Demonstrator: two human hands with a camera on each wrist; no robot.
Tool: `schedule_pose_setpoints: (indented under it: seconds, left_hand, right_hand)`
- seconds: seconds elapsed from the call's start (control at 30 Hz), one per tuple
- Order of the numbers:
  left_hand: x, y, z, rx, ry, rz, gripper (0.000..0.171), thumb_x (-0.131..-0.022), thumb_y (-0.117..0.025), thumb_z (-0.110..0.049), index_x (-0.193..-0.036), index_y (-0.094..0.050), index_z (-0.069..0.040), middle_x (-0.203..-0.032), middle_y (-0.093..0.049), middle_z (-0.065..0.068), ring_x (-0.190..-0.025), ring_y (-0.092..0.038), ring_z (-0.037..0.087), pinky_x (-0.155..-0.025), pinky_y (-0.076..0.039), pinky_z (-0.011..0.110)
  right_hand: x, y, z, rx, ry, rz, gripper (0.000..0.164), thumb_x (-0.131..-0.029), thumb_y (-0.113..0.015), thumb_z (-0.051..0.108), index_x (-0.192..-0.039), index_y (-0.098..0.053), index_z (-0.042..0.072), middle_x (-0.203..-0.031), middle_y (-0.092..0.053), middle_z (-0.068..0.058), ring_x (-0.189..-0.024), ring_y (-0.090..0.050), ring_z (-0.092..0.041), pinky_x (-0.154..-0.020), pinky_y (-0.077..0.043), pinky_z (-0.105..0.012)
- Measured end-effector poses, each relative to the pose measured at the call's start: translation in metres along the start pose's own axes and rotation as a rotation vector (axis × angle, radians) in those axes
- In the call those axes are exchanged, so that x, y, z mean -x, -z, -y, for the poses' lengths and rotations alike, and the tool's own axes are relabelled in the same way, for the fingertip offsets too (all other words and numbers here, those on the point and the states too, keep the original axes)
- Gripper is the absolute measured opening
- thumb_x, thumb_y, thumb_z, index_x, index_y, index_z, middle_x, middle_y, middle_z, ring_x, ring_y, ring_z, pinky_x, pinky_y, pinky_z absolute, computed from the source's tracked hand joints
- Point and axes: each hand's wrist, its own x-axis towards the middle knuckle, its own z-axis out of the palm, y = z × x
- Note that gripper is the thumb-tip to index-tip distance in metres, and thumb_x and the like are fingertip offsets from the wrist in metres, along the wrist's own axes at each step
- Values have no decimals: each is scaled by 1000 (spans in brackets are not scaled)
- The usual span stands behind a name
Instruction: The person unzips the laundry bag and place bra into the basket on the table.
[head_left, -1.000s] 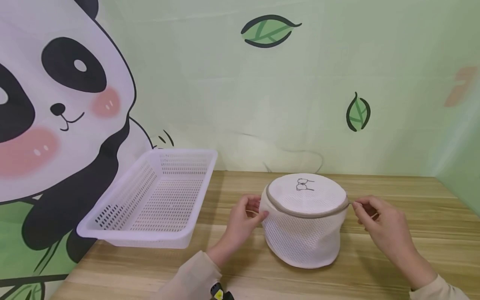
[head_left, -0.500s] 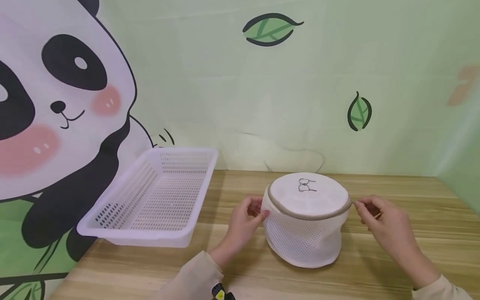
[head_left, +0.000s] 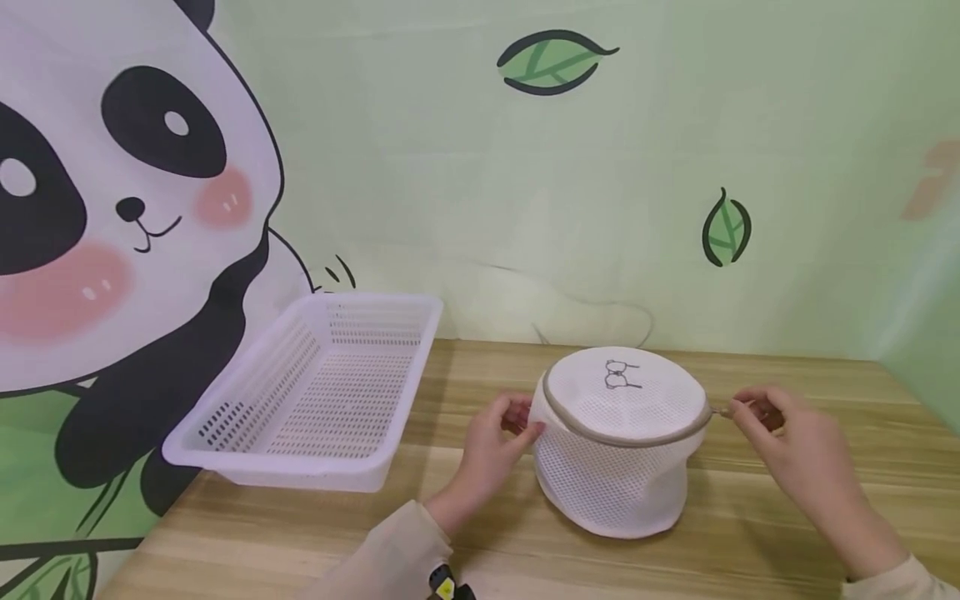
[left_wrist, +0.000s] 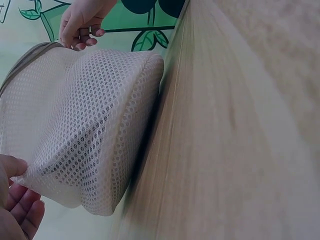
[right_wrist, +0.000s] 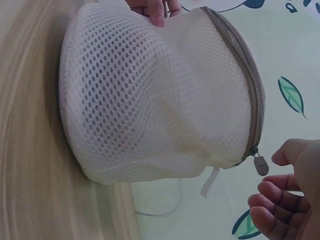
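Observation:
A white mesh laundry bag [head_left: 615,479] stands on the table, its round lid marked with a small line drawing. A grey-brown zipper [right_wrist: 257,100] runs round the lid's edge and looks closed along the part that shows. My left hand [head_left: 495,442] holds the bag's left side, with the thumb [left_wrist: 16,165] on the mesh and the other fingers behind. On the other side is my right hand [head_left: 791,442]. Its thumb and fingers stand apart in the right wrist view, close beside the zipper pull [right_wrist: 261,165], which hangs from the slider.
A white perforated plastic basket [head_left: 408,392] rests on the left of the wooden table [head_left: 495,550]. Behind the table hangs a pale green backdrop [head_left: 450,167] with a panda and leaves. A short white tag [right_wrist: 210,182] sticks out below the bag's zipper.
My right hand has drawn slightly rightward from the bag, and the zipper pull now shows between bag and fingertips. My left hand keeps its hold. The whole head view has shifted a little.

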Motion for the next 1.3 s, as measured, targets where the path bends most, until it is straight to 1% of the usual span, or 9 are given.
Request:
schedule_pose_setpoints:
  seconds: [0.3, 0.6, 0.7, 0.83, 0.93, 1.03, 1.13, 1.27, 1.3]
  left_hand:
    - [0, 0, 0, 2, 5, 4, 23, -84, -70, -7, -105, -62, 0, -88, -67, 13, -78, -59, 12, -72, -52, 20]
    - [0, 0, -1, -2, 17, 10, 23, -84, -70, -7, -105, -62, -1, -88, -67, 12, -78, -58, 11, -72, -52, 19]
    - [0, -1, 0, -9, 17, 8, 23, -84, -70, -7, -105, -62, -1, -88, -67, 12, -78, -58, 11, -71, -52, 19]
    - [0, -1, 0, -22, 15, 5, 23, -84, -71, -7, -105, -62, -1, -88, -67, 12, -78, -58, 11, -71, -52, 19]
    - [0, 0, 0, -26, 17, 8, 23, -84, -71, -7, -105, -62, -1, -88, -67, 12, -78, -58, 12, -72, -52, 19]
    - [-1, 1, 0, -26, 18, 11, 23, -85, -71, -8, -105, -62, -1, -89, -67, 12, -78, -58, 11, -72, -52, 19]
    - [-1, 1, -1, -22, 14, 10, 22, -84, -71, -7, -103, -62, -1, -88, -67, 12, -78, -58, 11, -71, -53, 20]
    - [-1, 1, -1, -18, 4, 9, 21, -84, -71, -6, -102, -62, -1, -87, -67, 12, -77, -58, 10, -71, -53, 20]
    - [-1, 1, -1, -20, 3, 9, 21, -83, -71, -6, -102, -63, -1, -87, -67, 12, -76, -58, 10, -71, -53, 20]
  right_hand:
    - [-6, 10, 11, 12, 52, -49, 25, -94, -59, 25, -103, -67, 3, -83, -65, -6, -73, -37, 23, -55, -43, -11]
    - [-11, 12, 33, -22, 174, -78, 18, -87, -69, 15, -101, -68, 4, -86, -65, -7, -75, -45, 14, -63, -42, -5]
    - [-12, 11, 40, -28, 212, -77, 20, -84, -71, 13, -101, -68, 4, -87, -65, -7, -76, -52, 3, -66, -43, -6]
    - [-13, 10, 49, -28, 262, -51, 21, -83, -72, 12, -102, -68, 4, -89, -66, -6, -79, -58, -13, -69, -47, -12]
    - [-13, 8, 56, -21, 288, -16, 23, -82, -73, 14, -103, -68, 6, -92, -66, -6, -82, -60, -18, -70, -52, -21]
    - [-13, 7, 63, -16, 308, 27, 25, -81, -74, 17, -104, -67, 7, -95, -66, -5, -85, -61, -20, -71, -55, -32]
    - [-12, 5, 69, -40, 337, 61, 28, -80, -76, 17, -105, -66, 8, -96, -65, -5, -88, -60, -20, -68, -55, -32]
    - [-8, 0, 74, -60, 397, 80, 31, -77, -78, 17, -105, -65, 11, -98, -65, -2, -89, -59, -19, -62, -53, -23]
    - [-7, -1, 76, -49, 418, 74, 32, -76, -79, 17, -104, -65, 12, -99, -65, -1, -90, -60, -19, -64, -55, -25]
